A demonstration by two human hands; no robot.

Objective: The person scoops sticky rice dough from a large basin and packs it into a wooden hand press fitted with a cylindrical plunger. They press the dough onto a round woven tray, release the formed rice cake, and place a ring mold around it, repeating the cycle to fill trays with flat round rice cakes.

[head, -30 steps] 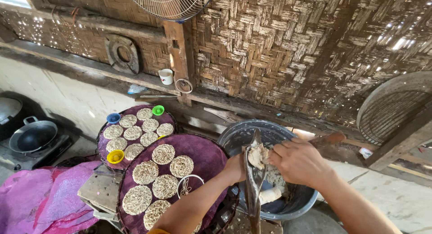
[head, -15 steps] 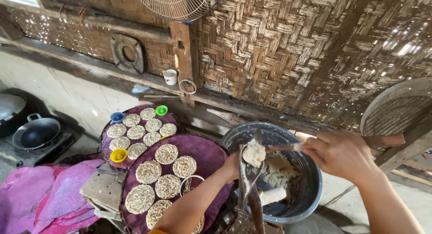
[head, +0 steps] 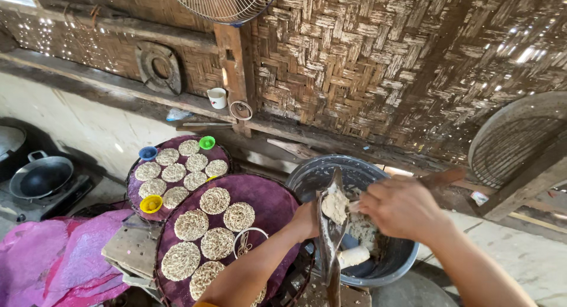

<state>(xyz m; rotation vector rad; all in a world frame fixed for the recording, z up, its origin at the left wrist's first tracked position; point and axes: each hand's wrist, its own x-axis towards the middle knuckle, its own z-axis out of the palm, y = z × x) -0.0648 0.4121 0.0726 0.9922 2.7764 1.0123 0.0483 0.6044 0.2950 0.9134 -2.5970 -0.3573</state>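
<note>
Gripping a long paddle [head: 328, 236] loaded with dough [head: 335, 206], the left hand [head: 307, 219] holds it over the basin's [head: 307, 174] near rim while the right hand [head: 401, 208], fingers closed on a knife [head: 440, 178], presses the dough.

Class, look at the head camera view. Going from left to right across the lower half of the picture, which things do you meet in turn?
Black wok → pink cloth → yellow cup → wire ring on the purple tray → left hand → dark paddle holding a lump of dough → right hand over the grey basin.
</note>
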